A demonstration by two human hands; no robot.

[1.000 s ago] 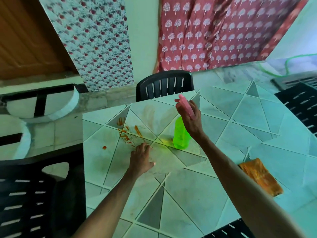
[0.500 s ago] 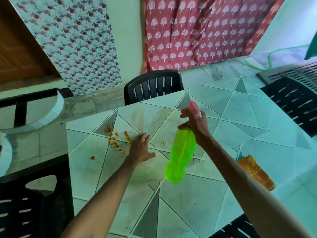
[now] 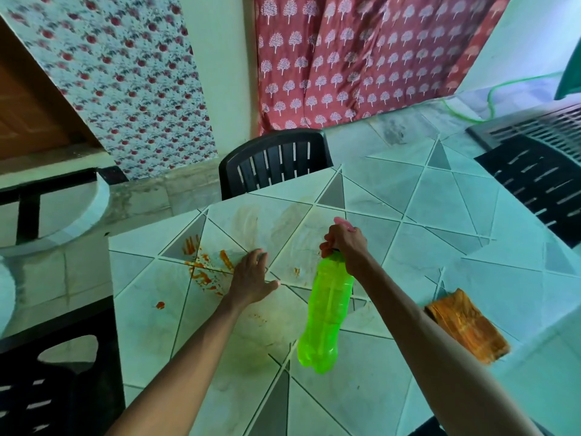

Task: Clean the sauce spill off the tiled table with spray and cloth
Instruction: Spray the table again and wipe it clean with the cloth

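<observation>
Orange-red sauce smears (image 3: 204, 269) lie on the tiled table (image 3: 440, 215) near its far-left corner, with one separate blob (image 3: 160, 305) closer to me. My left hand (image 3: 251, 278) rests flat on the tiles just right of the smears, fingers spread. My right hand (image 3: 344, 243) grips the pink spray head of a bright green bottle (image 3: 327, 313), which hangs tilted above the table, its base toward me. An orange cloth (image 3: 468, 327) lies folded on the table to the right of my right forearm.
A black plastic chair (image 3: 273, 162) stands at the table's far edge. Another black chair (image 3: 47, 372) is at the near left, and a third (image 3: 540, 180) at the right. Patterned curtains hang behind. Faint wiped streaks (image 3: 251, 221) mark the tiles beyond my hands.
My right hand has lifted the green bottle off the table and tipped it so the base swings toward me. My left hand has stayed flat beside the sauce.
</observation>
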